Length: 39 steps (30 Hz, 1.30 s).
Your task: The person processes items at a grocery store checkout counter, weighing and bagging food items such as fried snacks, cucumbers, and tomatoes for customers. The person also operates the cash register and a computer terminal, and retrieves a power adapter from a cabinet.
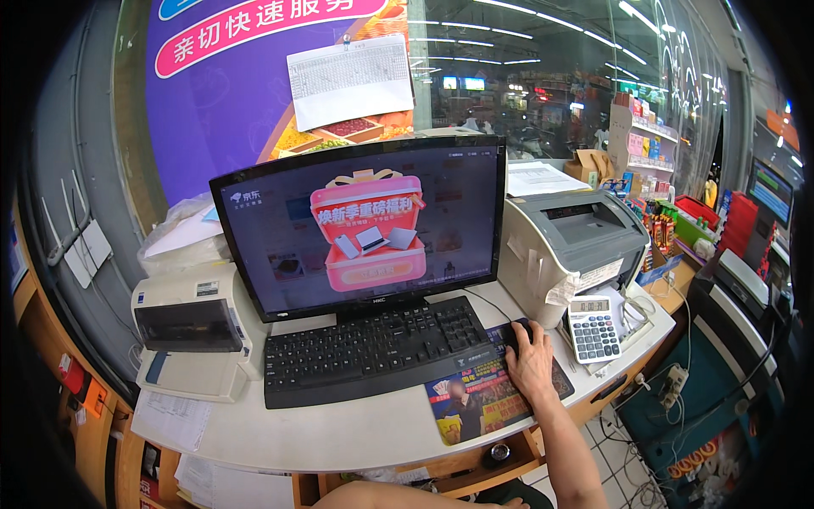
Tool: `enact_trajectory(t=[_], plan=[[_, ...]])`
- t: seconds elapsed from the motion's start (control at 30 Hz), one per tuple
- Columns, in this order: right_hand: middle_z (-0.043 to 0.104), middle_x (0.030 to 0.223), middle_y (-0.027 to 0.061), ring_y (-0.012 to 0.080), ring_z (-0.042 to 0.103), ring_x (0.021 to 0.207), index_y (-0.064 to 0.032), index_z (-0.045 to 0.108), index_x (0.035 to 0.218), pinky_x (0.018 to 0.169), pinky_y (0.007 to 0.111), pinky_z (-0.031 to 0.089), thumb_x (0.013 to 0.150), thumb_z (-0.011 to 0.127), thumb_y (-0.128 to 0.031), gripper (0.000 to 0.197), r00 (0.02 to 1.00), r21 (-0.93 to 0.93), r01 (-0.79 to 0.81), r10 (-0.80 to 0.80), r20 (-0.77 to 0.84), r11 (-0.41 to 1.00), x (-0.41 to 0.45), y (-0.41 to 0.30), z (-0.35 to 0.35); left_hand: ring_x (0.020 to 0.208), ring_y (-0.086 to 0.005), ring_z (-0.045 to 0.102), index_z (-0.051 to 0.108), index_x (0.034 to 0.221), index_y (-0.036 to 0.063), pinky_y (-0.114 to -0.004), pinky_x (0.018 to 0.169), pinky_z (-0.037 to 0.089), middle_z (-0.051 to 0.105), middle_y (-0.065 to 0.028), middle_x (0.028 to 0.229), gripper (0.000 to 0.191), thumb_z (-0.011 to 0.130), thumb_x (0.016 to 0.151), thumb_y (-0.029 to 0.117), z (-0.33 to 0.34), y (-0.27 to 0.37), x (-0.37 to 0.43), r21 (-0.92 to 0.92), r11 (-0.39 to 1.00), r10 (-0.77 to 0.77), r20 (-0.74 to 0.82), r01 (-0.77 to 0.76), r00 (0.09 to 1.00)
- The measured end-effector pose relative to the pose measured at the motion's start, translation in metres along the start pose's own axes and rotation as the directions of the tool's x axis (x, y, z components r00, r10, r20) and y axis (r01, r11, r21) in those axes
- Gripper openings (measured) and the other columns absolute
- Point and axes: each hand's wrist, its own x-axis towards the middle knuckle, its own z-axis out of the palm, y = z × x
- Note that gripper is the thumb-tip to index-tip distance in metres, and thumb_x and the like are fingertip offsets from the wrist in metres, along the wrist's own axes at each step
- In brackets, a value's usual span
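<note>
My right hand point(531, 362) rests over a black computer mouse point(509, 337), its fingers curled on the sides. Beneath the mouse lies a colourful printed mouse pad point(474, 410) on the white desk point(343, 427). A black keyboard point(375, 350) sits left of the hand, in front of a lit HKC monitor point(369, 223). On the screen is a pink gift-box graphic with laptops and a phone. Skin at the bottom edge looks like my left forearm point(394, 496), and a few fingertips of my left hand point(516, 503) show there. What that hand does is hidden.
A calculator point(594, 327) and a grey-white laser printer point(572, 235) stand to the right. At the left is a dot-matrix printer point(191, 331) above paper sheets point(172, 417). An open wooden drawer point(483, 474) juts below the desk. Cables and a power strip point(674, 385) hang at the right.
</note>
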Motion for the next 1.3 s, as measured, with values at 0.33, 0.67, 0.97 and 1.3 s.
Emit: enact_trajectory(t=[0.33,0.67,0.97,1.3], plan=[[0.041,0.122,0.0188,0.0368,0.043,0.104,-0.0117,0.049,0.119,0.091,0.044,0.036,0.075,0.060,-0.014,0.046,1.000,0.028,-0.007,0.007,0.019,1.000,0.001,-0.003,-0.003,0.095,-0.0317,0.049,0.050,0.090,0.0071,-0.047,0.078,0.038,0.054,-0.0127,0.097,0.043,0.059,0.069,0.043,0.005,-0.005,0.002,-0.044,0.998,0.037,0.019,-0.036,0.999],[0.042,0.121,0.0181,0.0363,0.043,0.104,-0.0111,0.048,0.119,0.090,0.044,0.036,0.075,0.059,-0.014,0.046,1.000,0.010,0.004,-0.004,0.021,1.000,0.001,-0.005,-0.004,0.095,-0.0303,0.050,0.052,0.088,0.0097,-0.045,0.078,0.038,0.054,-0.0102,0.095,0.040,0.061,0.068,0.043,-0.013,0.000,-0.003,-0.043,0.999,0.017,0.055,-0.015,0.998],[0.041,0.123,0.0184,0.0361,0.043,0.103,-0.0108,0.048,0.120,0.088,0.044,0.037,0.075,0.060,-0.015,0.047,1.000,-0.014,0.026,-0.025,0.015,1.000,0.000,0.000,0.000,0.096,-0.0309,0.050,0.052,0.090,0.0080,-0.045,0.077,0.038,0.055,-0.0122,0.097,0.040,0.062,0.070,0.041,-0.006,-0.002,-0.002,-0.058,0.998,0.028,0.039,-0.026,0.999],[0.042,0.123,0.0179,0.0349,0.044,0.105,-0.0103,0.050,0.118,0.090,0.042,0.037,0.073,0.059,-0.013,0.046,0.999,-0.012,0.033,-0.033,0.035,0.999,0.002,-0.007,-0.005,0.096,-0.0335,0.051,0.053,0.091,0.0069,-0.047,0.074,0.040,0.055,-0.0143,0.099,0.040,0.061,0.071,0.040,-0.010,-0.005,0.002,-0.099,0.995,0.034,0.103,-0.024,0.994]])
